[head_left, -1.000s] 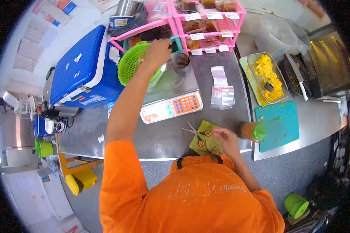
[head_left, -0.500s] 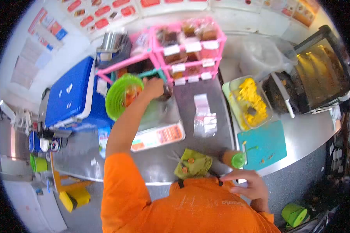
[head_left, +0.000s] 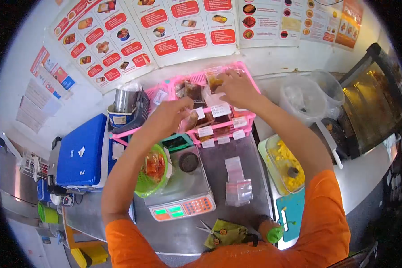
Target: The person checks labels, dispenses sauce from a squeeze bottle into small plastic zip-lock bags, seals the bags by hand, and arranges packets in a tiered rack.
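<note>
My left hand (head_left: 176, 115) is closed on a small plastic sachet (head_left: 190, 121) with brownish contents, at the left front of the pink tiered rack (head_left: 250, 76). Over the rack's top tier, my right hand (head_left: 239, 89) has its fingers apart and bent down among the packets. A packet of yellow-brown sauce (head_left: 215, 81) lies at its fingertips, and a dark-filled packet (head_left: 193, 90) sits farther left. White labels hang along the rack's front. Below my left forearm, a green basket (head_left: 143, 185) holds packets with orange-red contents (head_left: 154, 166).
A digital scale (head_left: 183, 207) with a dark round object (head_left: 189, 162) on it stands below the rack. Empty zip bags (head_left: 239, 192), scissors (head_left: 204, 227) and a green-lidded bottle (head_left: 272, 232) lie nearer me. At right are a tub of yellow food (head_left: 283, 167) and a knife (head_left: 330, 147).
My left hand has moved from beside the green basket up to the rack and holds a sachet. My right hand has risen from my waist to the top tier. The view has tilted up.
</note>
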The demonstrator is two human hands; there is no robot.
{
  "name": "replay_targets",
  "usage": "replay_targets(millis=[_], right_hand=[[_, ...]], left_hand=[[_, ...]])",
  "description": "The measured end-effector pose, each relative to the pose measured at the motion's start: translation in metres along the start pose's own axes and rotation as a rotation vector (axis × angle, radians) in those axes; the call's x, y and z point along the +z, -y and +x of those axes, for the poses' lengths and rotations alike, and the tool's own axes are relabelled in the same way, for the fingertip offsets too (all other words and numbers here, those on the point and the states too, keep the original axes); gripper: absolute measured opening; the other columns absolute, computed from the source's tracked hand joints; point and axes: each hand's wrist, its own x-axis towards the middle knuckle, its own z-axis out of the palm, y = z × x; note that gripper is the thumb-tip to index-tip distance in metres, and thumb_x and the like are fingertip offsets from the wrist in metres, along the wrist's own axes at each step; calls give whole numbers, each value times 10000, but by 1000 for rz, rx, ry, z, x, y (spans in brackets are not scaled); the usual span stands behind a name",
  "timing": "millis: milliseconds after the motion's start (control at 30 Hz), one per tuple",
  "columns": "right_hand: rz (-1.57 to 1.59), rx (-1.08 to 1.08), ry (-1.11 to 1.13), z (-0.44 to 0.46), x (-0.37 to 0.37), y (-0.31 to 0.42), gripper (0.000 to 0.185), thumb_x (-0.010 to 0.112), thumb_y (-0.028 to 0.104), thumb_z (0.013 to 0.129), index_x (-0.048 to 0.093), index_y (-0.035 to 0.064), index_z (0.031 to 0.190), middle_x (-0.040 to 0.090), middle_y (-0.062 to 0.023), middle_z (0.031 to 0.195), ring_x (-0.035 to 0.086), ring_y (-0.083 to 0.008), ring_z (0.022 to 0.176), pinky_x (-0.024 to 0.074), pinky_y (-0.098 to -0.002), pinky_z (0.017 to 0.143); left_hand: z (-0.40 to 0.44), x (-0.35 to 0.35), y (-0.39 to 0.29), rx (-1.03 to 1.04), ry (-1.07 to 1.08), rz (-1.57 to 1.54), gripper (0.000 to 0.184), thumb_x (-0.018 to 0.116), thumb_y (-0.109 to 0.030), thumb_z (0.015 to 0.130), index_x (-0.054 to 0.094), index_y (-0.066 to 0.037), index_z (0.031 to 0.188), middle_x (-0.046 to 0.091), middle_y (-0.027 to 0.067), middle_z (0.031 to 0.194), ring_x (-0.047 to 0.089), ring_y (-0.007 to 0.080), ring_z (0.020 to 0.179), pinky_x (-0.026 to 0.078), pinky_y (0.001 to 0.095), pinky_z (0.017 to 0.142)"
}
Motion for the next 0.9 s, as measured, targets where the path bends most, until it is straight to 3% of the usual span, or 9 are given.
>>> replay_targets(millis=[67,100,133,333,467,533,767,833,900], right_hand=[[-127,49,111,16,15,-19,274,678,284,822,703,111,1033,628,-96,1094,551,-307,1116,434,-530,923],[-139,208,282,21,21,-32,260,654,305,835,713,126,1014,609,-92,1151,540,-301,1142,423,-559,931],[-152,367,454,23,22,-40,254,630,326,848,723,142,996,589,-89,1209,529,-296,1168,412,-588,939],[58,341,519,13,-8,-51,384,713,438,762,699,131,994,597,-81,1190,534,-321,1150,447,-562,900],[147,218,400,8,-1,-65,485,745,436,714,676,123,1077,601,-99,1213,539,-320,1162,445,-546,929],[341,227,547,16,-10,-67,614,783,400,665,631,118,1188,579,-121,1277,518,-311,1209,444,-502,968],[638,214,458,4,11,-99,645,811,262,642,607,94,1231,544,-162,1338,493,-326,1248,440,-427,995],[459,77,162,-1,18,-102,559,796,169,637,628,119,1168,603,-154,1114,575,-323,1080,475,-403,931],[487,85,145,-4,21,-104,570,796,157,638,616,115,1177,593,-154,1103,573,-320,1069,471,-398,937]], left_hand=[[26,-15,6,153,54,-147,135,603,-14,836,605,-29,970,663,149,825,671,250,783,503,362,690],[39,-22,4,98,109,-103,154,651,-55,824,622,-23,971,675,179,898,664,327,812,508,397,713],[55,-20,9,99,111,-102,154,651,-55,824,622,-23,971,675,179,898,664,327,812,508,397,713],[133,-3,1,191,223,32,282,595,31,769,628,-36,1040,677,156,882,656,271,817,504,352,738],[183,29,22,151,283,8,357,576,38,764,625,-55,1105,681,163,914,656,284,841,513,361,766],[207,60,53,212,123,136,307,581,30,774,640,-38,1068,690,163,910,663,288,837,518,375,775],[229,96,78,139,28,1,226,659,-23,772,658,-1,997,699,171,883,676,326,845,521,394,774],[229,100,79,245,-61,162,247,681,-39,756,657,-4,999,689,175,904,667,331,857,516,397,785],[221,101,74,275,-167,150,251,673,-29,747,655,-3,996,680,182,917,660,332,859,512,400,786]])
